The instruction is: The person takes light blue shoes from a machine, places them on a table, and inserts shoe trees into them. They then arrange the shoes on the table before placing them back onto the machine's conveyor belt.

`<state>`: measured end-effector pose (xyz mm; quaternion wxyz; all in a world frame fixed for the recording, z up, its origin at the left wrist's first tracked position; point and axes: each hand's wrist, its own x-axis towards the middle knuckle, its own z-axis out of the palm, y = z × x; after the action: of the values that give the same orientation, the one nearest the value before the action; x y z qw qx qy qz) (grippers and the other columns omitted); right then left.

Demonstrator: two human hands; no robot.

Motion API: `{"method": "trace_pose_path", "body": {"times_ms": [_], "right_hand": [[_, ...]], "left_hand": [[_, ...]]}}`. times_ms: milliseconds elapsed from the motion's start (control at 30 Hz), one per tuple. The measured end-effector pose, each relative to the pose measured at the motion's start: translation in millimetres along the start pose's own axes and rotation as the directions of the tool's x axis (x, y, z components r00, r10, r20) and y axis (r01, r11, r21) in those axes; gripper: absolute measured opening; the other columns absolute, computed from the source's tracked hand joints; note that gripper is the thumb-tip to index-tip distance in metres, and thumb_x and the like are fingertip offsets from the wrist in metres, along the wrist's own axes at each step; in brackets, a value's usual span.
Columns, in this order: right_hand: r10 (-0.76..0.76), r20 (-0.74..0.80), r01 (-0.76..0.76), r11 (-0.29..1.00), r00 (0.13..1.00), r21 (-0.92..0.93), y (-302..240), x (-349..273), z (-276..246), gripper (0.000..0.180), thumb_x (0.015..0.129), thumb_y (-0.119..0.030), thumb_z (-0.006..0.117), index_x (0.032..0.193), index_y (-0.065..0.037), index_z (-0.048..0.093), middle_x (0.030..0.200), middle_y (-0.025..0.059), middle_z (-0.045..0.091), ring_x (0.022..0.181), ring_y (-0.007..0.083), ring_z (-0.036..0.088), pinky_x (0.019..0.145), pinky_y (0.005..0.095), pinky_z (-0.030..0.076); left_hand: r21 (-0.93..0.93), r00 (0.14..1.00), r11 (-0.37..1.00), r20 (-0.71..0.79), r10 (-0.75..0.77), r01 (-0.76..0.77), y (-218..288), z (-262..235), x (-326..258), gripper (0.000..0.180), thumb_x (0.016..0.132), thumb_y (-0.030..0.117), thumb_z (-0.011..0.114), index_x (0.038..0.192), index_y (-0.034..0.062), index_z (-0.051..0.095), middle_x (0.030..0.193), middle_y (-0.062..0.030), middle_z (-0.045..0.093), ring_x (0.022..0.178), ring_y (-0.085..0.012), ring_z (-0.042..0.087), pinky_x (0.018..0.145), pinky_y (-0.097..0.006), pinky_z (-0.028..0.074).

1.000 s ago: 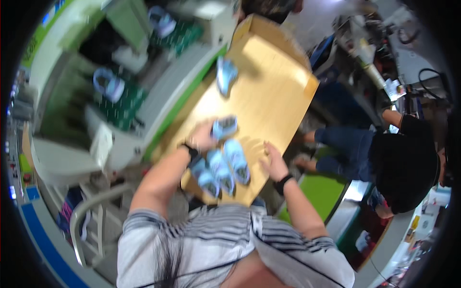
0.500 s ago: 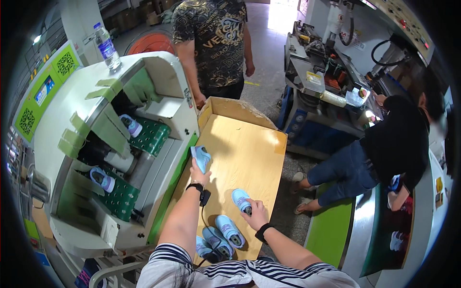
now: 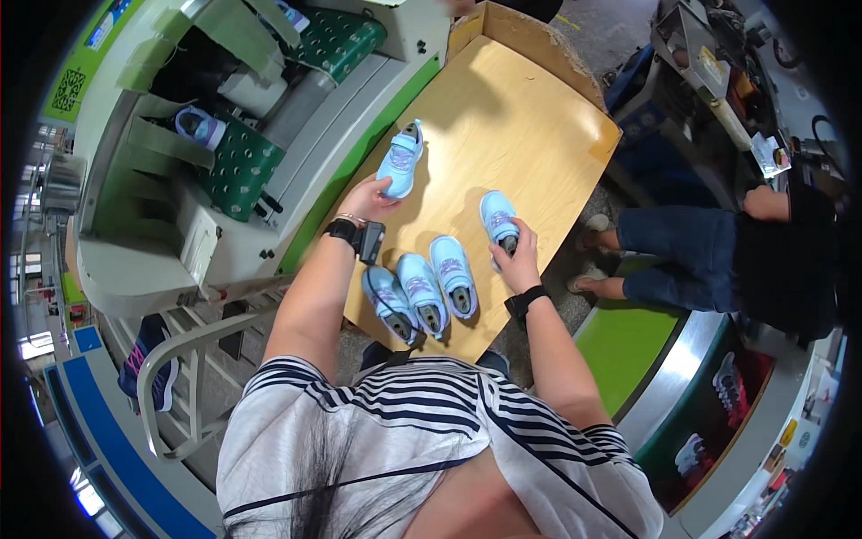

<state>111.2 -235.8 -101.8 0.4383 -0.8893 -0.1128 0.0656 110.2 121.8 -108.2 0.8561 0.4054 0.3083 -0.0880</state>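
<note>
My left hand [image 3: 370, 199] grips a light blue child's sneaker [image 3: 401, 162] by its toe end, fingers at the sole edge; the heel points away from me, and its opening and purple laces face up. Further right, my right hand [image 3: 518, 259] is closed around the heel of another light blue sneaker [image 3: 496, 214], its toe pointing away from me. Between my arms, three matching sneakers stand side by side on the wooden tabletop [image 3: 503, 117]: a left one [image 3: 388, 298], a middle one [image 3: 418, 286] and a right one [image 3: 450, 265]. Their toes point away from me.
At left stands a white machine [image 3: 117, 278] with a green perforated belt [image 3: 238, 171] carrying a sneaker [image 3: 202, 128]. A co-worker in blue shorts [image 3: 678, 256] stands at right, by a conveyor holding shoes [image 3: 732, 382]. A metal frame [image 3: 175, 377] is at lower left.
The view has tipped downward toward my body. The sneaker in my left hand has turned so its opening faces up. My right hand still grips its sneaker by the heel.
</note>
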Motion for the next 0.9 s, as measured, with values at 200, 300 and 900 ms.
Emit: {"method": "trace_pose_path", "body": {"times_ms": [200,300,900], "right_hand": [[0.032,0.04,-0.032,0.999,0.999,0.009,1,-5,4,0.067,0.079,-0.019,0.077,0.136,-0.009,0.044,0.129,0.0209,0.046,0.115,0.0409,0.053,0.098,0.0442,0.045],[-0.012,-0.006,0.012,1.0,1.0,0.0,2,0,-2,0.066,0.079,-0.016,0.077,0.136,-0.009,0.045,0.13,0.0214,0.046,0.116,0.041,0.053,0.099,0.0437,0.046],[0.098,0.055,-0.089,0.984,0.994,-0.152,-26,-79,14,0.068,0.081,-0.031,0.074,0.138,-0.011,0.042,0.129,0.023,0.048,0.116,0.0427,0.052,0.099,0.047,0.044]], "left_hand": [[0.123,0.951,0.948,0.063,-0.302,0.293,24,-57,-56,0.045,0.097,0.028,0.054,0.136,0.0049,0.049,0.124,-0.0151,0.061,0.109,-0.0284,0.063,0.091,-0.044,0.053],[0.558,0.997,0.828,-0.071,-0.021,0.058,16,-40,-59,0.048,0.098,0.031,0.054,0.135,0.0011,0.049,0.131,-0.0205,0.056,0.116,-0.0328,0.058,0.093,-0.047,0.052],[0.975,0.927,0.104,0.152,0.343,-0.199,-19,1,-56,0.024,0.07,0.03,0.075,0.087,0.0164,0.066,0.112,-0.0074,0.067,0.138,-0.0432,0.035,0.111,-0.06,0.028]]}}
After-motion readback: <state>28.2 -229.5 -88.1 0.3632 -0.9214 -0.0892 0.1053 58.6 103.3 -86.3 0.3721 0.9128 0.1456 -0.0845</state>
